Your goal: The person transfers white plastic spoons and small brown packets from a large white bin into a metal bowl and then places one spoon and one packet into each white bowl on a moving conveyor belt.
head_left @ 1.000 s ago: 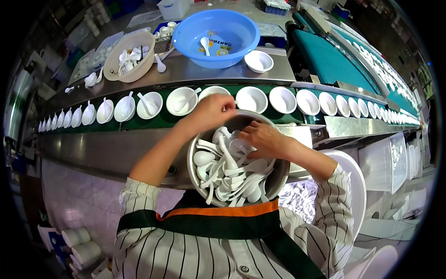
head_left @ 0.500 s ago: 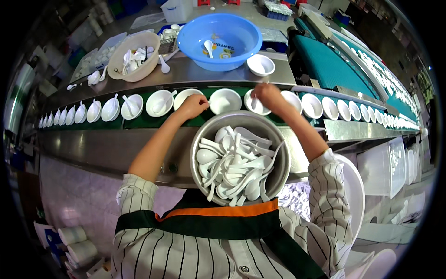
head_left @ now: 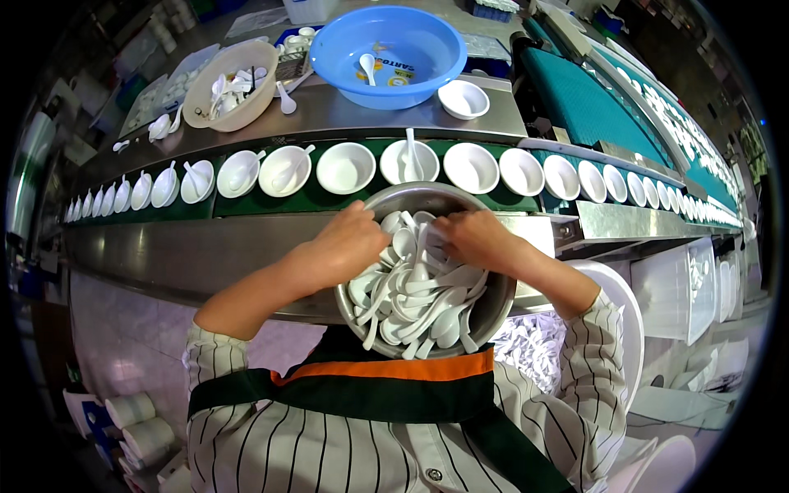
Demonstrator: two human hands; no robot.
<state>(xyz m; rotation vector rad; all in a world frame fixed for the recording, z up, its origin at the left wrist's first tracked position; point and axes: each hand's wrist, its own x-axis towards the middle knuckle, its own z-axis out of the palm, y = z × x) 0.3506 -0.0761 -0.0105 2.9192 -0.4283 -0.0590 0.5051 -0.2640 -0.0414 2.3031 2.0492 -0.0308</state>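
Observation:
My left hand [head_left: 360, 234] has curled fingers at the left rim of a steel bowl [head_left: 501, 308] full of white spoons [head_left: 419, 304]; what it grips is hidden. Inside the right side of that bowl, my right hand [head_left: 460, 238] reaches in with bent fingers among the spoons, their tips partly hidden. Beyond both hands, small white bowls [head_left: 345, 168] line a green conveyor [head_left: 215, 156]. Those toward the left have spoons in them, as does the one just behind the steel bowl, its handle pointing away from me. Bowls to the right show no spoons.
A blue basin [head_left: 431, 53] with one spoon, a beige tub [head_left: 197, 107] of mixed items and a spare bowl [head_left: 463, 100] sit on the steel ledge. A teal belt [head_left: 592, 115] runs at right, above translucent bins [head_left: 674, 296]; a large white tub [head_left: 625, 345] stands lower.
Both hands have moved back from the conveyor bowls to the steel bowl. The conveyor bowl behind it has a spoon in it. The row of bowls has shifted left.

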